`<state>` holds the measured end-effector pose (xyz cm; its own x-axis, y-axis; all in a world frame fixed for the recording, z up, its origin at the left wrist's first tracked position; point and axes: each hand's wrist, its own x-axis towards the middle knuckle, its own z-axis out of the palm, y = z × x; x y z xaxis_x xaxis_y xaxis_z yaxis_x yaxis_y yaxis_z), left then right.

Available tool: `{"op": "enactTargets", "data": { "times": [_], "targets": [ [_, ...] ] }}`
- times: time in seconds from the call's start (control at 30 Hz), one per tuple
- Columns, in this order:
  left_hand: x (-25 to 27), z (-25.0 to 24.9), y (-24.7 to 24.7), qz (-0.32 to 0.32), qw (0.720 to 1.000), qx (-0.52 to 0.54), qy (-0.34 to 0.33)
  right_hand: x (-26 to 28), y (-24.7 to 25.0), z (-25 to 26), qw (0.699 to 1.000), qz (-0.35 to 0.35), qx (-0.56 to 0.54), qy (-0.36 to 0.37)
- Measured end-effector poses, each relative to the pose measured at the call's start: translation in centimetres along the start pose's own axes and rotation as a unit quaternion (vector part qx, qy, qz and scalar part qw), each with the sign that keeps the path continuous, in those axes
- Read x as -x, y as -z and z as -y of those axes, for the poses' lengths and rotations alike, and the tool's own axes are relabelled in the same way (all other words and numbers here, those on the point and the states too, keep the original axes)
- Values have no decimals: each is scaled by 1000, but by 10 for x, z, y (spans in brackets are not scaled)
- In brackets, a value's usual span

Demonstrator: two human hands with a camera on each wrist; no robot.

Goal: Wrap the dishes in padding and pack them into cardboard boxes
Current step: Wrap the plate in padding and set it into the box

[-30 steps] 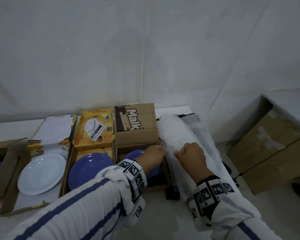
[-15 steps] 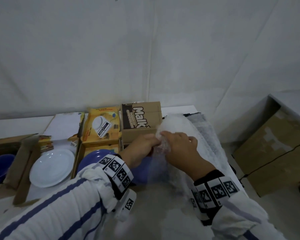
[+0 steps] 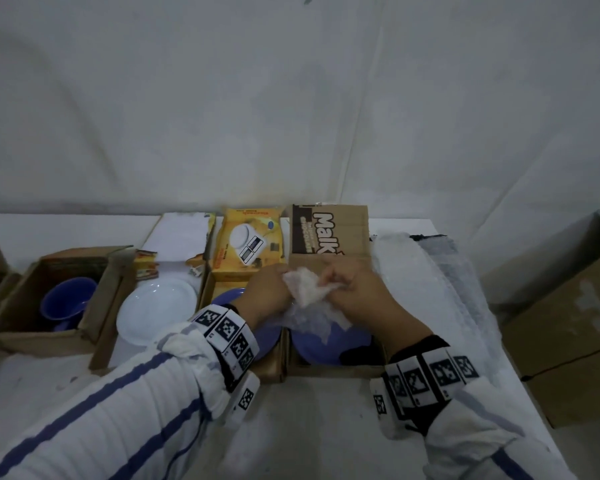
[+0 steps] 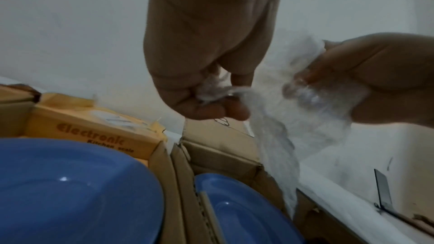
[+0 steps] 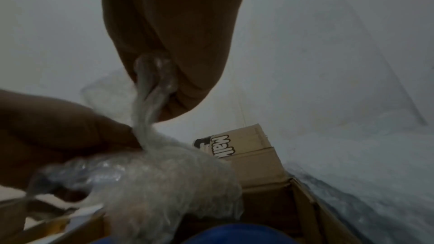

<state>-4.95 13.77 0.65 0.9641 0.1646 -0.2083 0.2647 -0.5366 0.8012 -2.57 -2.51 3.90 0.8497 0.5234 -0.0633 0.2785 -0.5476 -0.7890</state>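
Both hands hold a crumpled sheet of bubble wrap (image 3: 309, 292) above the brown Malk box (image 3: 329, 370). My left hand (image 3: 269, 287) pinches its left edge; in the left wrist view the wrap (image 4: 288, 118) is bunched in the curled fingers (image 4: 204, 99). My right hand (image 3: 355, 289) grips the right side, and the wrap (image 5: 152, 183) hangs from that fist in the right wrist view. A blue plate (image 3: 329, 346) lies in the Malk box under the wrap. Another blue plate (image 4: 70, 192) lies in the yellow box (image 3: 208, 289) to the left.
A white plate (image 3: 156, 308) sits in a shallow box further left, and a blue cup (image 3: 68, 301) stands in a brown box (image 3: 21, 337). More bubble wrap (image 3: 430, 289) is spread on the table to the right. Large cardboard boxes (image 3: 568, 327) stand beyond the table's right edge.
Both hands lifted a piece of bubble wrap off the spread sheet on the right and carried it left over the Malk box, bunching it between them.
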Motion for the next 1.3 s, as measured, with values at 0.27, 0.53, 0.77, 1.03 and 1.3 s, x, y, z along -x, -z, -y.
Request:
{"op": "enactTargets", "data": {
  "times": [0.27, 0.53, 0.77, 1.03, 1.3],
  "targets": [
    [10, 8, 0, 184, 952, 228, 87, -4, -29, -30, 996, 15, 82, -43],
    [-4, 36, -10, 70, 991, -14, 110, -1, -66, -35, 974, 64, 186, -116],
    [-4, 37, -15, 83, 980, 54, 173, 1, -76, -30, 956, 210, 174, -107],
    [-4, 34, -12, 120, 970, 79, 194, -8, -79, -30, 924, 244, 279, -91],
    [-1, 29, -10, 130, 973, 68, 180, -6, -78, -24, 945, 206, 212, -141]
  ]
}}
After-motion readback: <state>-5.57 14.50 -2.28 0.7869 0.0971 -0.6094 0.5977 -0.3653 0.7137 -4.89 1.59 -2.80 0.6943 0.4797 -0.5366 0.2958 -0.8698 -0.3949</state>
